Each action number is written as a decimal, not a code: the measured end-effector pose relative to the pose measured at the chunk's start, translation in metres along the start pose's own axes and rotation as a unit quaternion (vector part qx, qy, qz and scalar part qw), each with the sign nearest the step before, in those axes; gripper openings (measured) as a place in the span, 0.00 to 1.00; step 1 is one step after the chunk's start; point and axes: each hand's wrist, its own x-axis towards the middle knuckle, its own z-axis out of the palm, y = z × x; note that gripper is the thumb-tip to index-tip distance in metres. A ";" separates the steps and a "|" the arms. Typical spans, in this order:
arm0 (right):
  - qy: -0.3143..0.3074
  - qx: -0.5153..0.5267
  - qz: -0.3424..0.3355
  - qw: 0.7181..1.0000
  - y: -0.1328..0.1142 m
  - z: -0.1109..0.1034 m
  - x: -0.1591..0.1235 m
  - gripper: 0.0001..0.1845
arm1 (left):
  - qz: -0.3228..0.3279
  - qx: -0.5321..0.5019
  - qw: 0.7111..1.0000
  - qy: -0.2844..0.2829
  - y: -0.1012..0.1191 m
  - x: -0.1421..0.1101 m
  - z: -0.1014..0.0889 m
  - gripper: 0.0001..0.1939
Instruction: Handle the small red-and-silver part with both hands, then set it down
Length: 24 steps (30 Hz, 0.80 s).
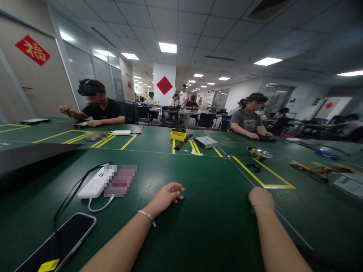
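Note:
My left hand (169, 193) is just above the green table (204, 177), its fingers curled together. A tiny dark thing shows at the fingertips, too small to name. To its left lie a white power bank (98, 182) with cables and a blurred reddish object (121, 181). Closer to me, a dark phone (61, 241) with a yellow sticker rests at the lower left. My right hand (262, 198) is closed into a fist on the right, knuckles forward. Its fingers curl out of sight, so anything inside is hidden. The two hands are well apart.
Beyond my hands are a yellow tray (178, 136), a grey metal box (205, 142) and a metal bowl (259, 153). Coloured cables (312, 169) and a power supply (348, 185) lie right. A black panel (31, 160) stands left. Two people sit across the table.

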 end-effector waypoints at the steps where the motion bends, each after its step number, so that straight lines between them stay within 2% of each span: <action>1: 0.003 0.007 -0.003 1.000 -0.001 0.000 0.000 0.14 | 0.004 -0.001 1.000 -0.003 -0.001 0.001 0.000 0.13; 6: 0.008 0.138 -0.095 0.986 -0.022 0.002 -0.002 0.11 | 0.007 0.008 1.000 0.013 -0.005 0.003 0.002 0.14; 10: -0.044 0.266 -0.131 0.954 -0.055 0.007 -0.018 0.09 | 0.007 0.025 0.999 0.032 -0.004 0.004 0.004 0.13; 13: -0.129 0.367 -0.159 0.907 -0.078 0.011 -0.037 0.08 | 0.009 0.043 0.998 0.044 -0.003 0.003 0.004 0.13; 17: -0.258 0.479 -0.183 0.819 -0.101 0.010 -0.061 0.08 | 0.022 0.061 0.997 0.044 -0.003 0.002 0.003 0.13; 24: -0.354 0.568 -0.155 0.727 -0.120 -0.004 -0.091 0.11 | 0.027 0.092 0.995 0.028 -0.001 0.001 0.002 0.12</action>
